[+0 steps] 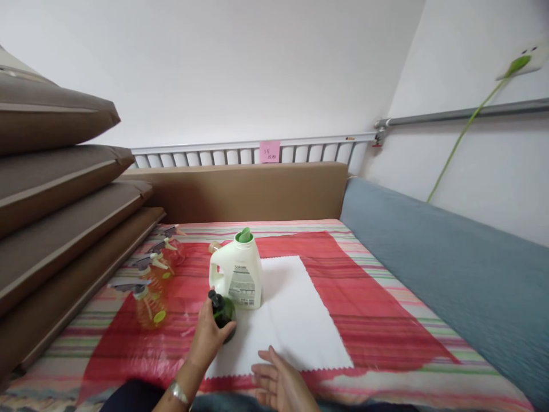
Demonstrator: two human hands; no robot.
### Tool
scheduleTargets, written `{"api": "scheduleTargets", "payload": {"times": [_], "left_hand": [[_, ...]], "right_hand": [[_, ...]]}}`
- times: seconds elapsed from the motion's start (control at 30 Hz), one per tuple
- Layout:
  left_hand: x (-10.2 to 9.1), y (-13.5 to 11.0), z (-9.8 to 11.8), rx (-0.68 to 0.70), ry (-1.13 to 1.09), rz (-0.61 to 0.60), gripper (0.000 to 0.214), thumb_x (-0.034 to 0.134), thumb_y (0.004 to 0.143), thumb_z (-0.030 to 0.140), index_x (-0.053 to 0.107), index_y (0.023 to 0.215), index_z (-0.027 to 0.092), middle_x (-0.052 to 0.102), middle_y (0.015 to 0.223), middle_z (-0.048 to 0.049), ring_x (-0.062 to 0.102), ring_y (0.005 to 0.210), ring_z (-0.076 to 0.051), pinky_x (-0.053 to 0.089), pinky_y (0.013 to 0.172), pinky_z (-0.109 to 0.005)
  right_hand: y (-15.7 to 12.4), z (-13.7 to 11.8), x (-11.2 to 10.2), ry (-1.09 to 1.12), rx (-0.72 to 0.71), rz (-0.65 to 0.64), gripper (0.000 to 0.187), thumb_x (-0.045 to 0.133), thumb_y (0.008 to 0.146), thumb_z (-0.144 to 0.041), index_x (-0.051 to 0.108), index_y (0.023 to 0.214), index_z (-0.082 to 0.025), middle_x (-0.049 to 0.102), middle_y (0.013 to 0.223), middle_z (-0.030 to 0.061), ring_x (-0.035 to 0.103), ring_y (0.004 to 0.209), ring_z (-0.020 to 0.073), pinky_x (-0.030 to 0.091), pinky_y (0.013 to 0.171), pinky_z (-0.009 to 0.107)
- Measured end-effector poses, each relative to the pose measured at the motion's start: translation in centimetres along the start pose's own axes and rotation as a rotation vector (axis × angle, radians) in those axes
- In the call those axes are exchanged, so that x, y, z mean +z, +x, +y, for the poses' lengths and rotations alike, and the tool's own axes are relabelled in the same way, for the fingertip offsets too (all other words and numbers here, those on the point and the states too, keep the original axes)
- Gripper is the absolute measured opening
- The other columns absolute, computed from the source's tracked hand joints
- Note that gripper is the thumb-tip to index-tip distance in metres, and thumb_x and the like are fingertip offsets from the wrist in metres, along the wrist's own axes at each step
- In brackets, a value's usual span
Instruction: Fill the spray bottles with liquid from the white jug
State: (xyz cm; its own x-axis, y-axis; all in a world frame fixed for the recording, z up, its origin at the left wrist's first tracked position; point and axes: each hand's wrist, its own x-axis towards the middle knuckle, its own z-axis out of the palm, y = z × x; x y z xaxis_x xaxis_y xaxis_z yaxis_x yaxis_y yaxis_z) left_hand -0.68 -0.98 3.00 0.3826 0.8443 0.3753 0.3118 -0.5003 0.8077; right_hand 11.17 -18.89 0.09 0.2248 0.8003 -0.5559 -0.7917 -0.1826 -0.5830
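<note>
On the bed [429, 355] I count one red cloth [364, 303], one white cloth [295, 320] on it, one white jug [235, 274], four amber spray bottles [150, 286] in a row at the left, if I read the blur right, and one small dark green bottle [223, 312] just in front of the jug. My left hand [208, 337] wraps that small bottle, so I judge the grasp is in hand; my right hand [278, 383] hovers spread and empty. Lifting calls for a firm hold, clear of the jug.

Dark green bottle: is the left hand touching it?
Touching. The head view shows the left hand wrapped around the dark green bottle, with the fingers pressed against its side and no gap between them.
</note>
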Motion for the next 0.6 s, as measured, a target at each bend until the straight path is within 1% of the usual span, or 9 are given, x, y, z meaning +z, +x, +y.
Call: {"api": "scheduleTargets", "payload": {"times": [0.1,0.3,0.43,0.6], "left_hand": [[0.3,-0.1,-0.7,-0.005,-0.015,-0.006,0.077,0.073,0.056,0.031,0.039,0.123,0.016,0.051,0.12,-0.0141,0.045,0.119,-0.033,0.032,0.101,-0.05],[0.0,-0.8,-1.9,-0.019,-0.046,-0.021,0.083,0.074,0.057,0.032,0.034,0.129,0.016,0.048,0.126,-0.0155,0.041,0.123,-0.032,0.029,0.104,-0.048],[0.1,-1.0,-3.2,-0.005,-0.092,-0.009,0.09,0.074,0.058,0.03,0.027,0.134,0.02,0.042,0.134,-0.0144,0.036,0.127,-0.032,0.025,0.107,-0.051],[-0.1,-1.2,-4.0,0.022,-0.106,0.002,0.091,0.074,0.059,0.031,0.026,0.136,0.021,0.037,0.139,-0.0147,0.035,0.129,-0.033,0.025,0.107,-0.052]], "right_hand": [[-0.6,-0.4,-0.4,-0.002,-0.034,0.006,0.057,0.059,0.072,-0.056,0.052,0.108,-0.012,0.066,0.09,0.0128,0.064,0.073,0.0196,0.048,0.062,0.029],[-1.1,-1.6,-0.6,0.005,-0.079,0.011,0.053,0.057,0.076,-0.05,0.048,0.112,-0.013,0.067,0.093,0.0127,0.065,0.075,0.0192,0.047,0.063,0.028],[-1.1,-1.8,-0.6,0.007,-0.082,0.004,0.053,0.057,0.076,-0.049,0.047,0.114,-0.012,0.067,0.093,0.0124,0.065,0.075,0.0192,0.047,0.063,0.029],[-1.3,-1.7,-0.6,0.005,-0.093,-0.005,0.051,0.056,0.077,-0.049,0.047,0.114,-0.013,0.067,0.092,0.0112,0.064,0.074,0.0186,0.047,0.063,0.029]]}}
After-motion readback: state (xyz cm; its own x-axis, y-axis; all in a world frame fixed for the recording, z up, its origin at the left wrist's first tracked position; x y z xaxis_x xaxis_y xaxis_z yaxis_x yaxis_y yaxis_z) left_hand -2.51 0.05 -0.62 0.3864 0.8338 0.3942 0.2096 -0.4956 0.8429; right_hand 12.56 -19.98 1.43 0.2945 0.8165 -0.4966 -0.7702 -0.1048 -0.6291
